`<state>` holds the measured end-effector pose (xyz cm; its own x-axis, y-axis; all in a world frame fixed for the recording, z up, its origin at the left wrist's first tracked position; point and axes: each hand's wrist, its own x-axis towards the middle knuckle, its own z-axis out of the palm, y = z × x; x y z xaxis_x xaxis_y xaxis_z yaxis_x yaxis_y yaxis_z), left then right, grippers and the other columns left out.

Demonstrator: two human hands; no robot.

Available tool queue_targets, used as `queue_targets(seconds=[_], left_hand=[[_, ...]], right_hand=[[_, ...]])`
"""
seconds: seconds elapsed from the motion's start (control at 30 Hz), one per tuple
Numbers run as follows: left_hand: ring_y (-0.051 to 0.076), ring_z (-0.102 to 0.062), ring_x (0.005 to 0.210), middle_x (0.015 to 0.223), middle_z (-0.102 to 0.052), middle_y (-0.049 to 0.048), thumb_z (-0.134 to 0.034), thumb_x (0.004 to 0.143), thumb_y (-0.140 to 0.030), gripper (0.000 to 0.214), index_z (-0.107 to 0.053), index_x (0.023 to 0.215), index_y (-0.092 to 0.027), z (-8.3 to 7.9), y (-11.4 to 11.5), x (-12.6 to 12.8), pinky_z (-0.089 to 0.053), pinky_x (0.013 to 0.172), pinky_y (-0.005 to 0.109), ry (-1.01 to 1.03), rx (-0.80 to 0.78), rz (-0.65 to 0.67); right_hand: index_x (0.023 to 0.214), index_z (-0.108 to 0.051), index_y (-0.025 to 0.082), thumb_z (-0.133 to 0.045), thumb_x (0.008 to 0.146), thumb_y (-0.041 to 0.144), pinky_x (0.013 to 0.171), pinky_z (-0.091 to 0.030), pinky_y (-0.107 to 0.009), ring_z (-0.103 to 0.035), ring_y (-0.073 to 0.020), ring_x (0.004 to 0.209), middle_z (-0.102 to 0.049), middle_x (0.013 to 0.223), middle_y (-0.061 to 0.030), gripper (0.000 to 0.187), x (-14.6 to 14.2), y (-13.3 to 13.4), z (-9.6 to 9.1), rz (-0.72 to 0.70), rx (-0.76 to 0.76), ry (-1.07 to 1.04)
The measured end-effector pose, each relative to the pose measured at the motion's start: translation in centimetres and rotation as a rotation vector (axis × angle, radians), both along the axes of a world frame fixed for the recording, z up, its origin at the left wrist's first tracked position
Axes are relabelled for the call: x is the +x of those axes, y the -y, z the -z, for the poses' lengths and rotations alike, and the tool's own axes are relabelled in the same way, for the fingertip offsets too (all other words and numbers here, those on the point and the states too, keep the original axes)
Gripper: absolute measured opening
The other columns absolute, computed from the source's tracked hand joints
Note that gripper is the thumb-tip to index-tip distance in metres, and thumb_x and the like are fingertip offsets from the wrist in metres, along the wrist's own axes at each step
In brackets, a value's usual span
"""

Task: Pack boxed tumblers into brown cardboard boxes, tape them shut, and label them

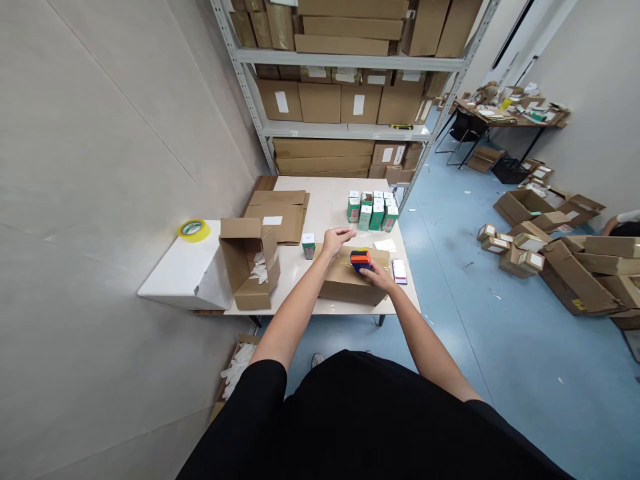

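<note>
My right hand grips a blue-and-orange handheld tool just above a closed cardboard box; the tool's exact kind does not show. Shiny clear tape appears on the box's right part. My left hand is over the box's far left edge, its fingers pressed together and pointing right; anything between the fingertips is too small to name. Left of this hand stands a small green-and-white box. Several similar green boxes stand grouped beyond my hands.
An open carton with white paper stands left, beside a white block bearing a yellow tape roll. Flattened cardboard lies behind. A phone and white papers lie right. Shelving borders the table's far side.
</note>
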<state>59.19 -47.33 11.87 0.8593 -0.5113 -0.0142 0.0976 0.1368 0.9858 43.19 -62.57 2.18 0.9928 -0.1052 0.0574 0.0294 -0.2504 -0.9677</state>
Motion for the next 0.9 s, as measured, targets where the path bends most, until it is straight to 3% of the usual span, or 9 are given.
queue_targets(seconds=[0.1, 0.27, 0.37, 0.5, 0.73, 0.9], left_hand=[[0.020, -0.069, 0.086, 0.086, -0.077, 0.0078, -0.093, 0.064, -0.035, 0.037, -0.080, 0.090, -0.012, 0.3, -0.2, -0.3, -0.052, 0.089, 0.035, -0.035, -0.055, -0.035], [0.018, -0.072, 0.083, 0.076, -0.075, 0.0018, -0.095, 0.059, -0.026, 0.068, -0.072, 0.121, -0.014, 0.0, -1.3, 0.3, -0.052, 0.091, 0.034, -0.138, -0.170, 0.003], [0.018, -0.072, 0.082, 0.076, -0.076, 0.0046, -0.096, 0.058, -0.029, 0.056, -0.075, 0.107, -0.013, -0.2, -2.5, 0.9, -0.051, 0.087, 0.032, -0.155, -0.141, -0.001], [0.020, -0.073, 0.082, 0.081, -0.078, 0.0083, -0.091, 0.068, -0.042, 0.037, -0.074, 0.087, -0.015, 0.2, -4.4, 1.2, -0.049, 0.076, 0.028, -0.087, -0.056, -0.152], [0.019, -0.074, 0.081, 0.090, -0.078, 0.0095, -0.086, 0.073, -0.045, 0.036, -0.074, 0.090, -0.016, 4.3, -8.6, 1.5, -0.051, 0.071, 0.026, -0.153, -0.018, -0.456], [0.016, -0.071, 0.082, 0.088, -0.076, 0.0082, -0.088, 0.070, -0.039, 0.036, -0.075, 0.093, -0.015, 7.8, -10.7, 1.3, -0.048, 0.068, 0.023, -0.374, 0.001, -0.603]], right_hand=[[0.141, -0.065, 0.026, -0.069, 0.090, 0.059, 0.120, -0.041, -0.050, -0.060, -0.0330, 0.132, -0.068, 0.141, -0.0069, 0.060, 0.1, 0.0, -0.3, 0.005, -0.016, -0.017], [0.142, -0.064, 0.027, -0.069, 0.091, 0.060, 0.118, -0.043, -0.051, -0.061, -0.0333, 0.129, -0.070, 0.137, -0.0064, 0.061, 0.3, 0.0, -1.2, -0.029, -0.044, -0.049], [0.143, -0.064, 0.027, -0.070, 0.091, 0.059, 0.120, -0.042, -0.051, -0.059, -0.0342, 0.133, -0.068, 0.142, -0.0065, 0.061, 0.7, 0.2, -2.0, -0.066, -0.053, -0.052], [0.139, -0.067, 0.028, -0.071, 0.090, 0.060, 0.116, -0.045, -0.051, -0.061, -0.0346, 0.129, -0.070, 0.137, -0.0072, 0.058, 2.0, 0.5, -2.7, -0.092, -0.098, -0.052], [0.105, -0.076, 0.022, -0.069, 0.087, 0.067, 0.088, -0.054, -0.040, -0.067, -0.0286, 0.094, -0.075, 0.100, -0.0052, 0.049, 5.5, -0.4, -3.9, -0.074, -0.251, -0.036], [0.096, -0.078, 0.020, -0.064, 0.088, 0.070, 0.079, -0.051, -0.036, -0.066, -0.0262, 0.085, -0.076, 0.093, -0.0068, 0.052, 7.8, -1.8, -4.9, -0.017, -0.380, -0.027]])
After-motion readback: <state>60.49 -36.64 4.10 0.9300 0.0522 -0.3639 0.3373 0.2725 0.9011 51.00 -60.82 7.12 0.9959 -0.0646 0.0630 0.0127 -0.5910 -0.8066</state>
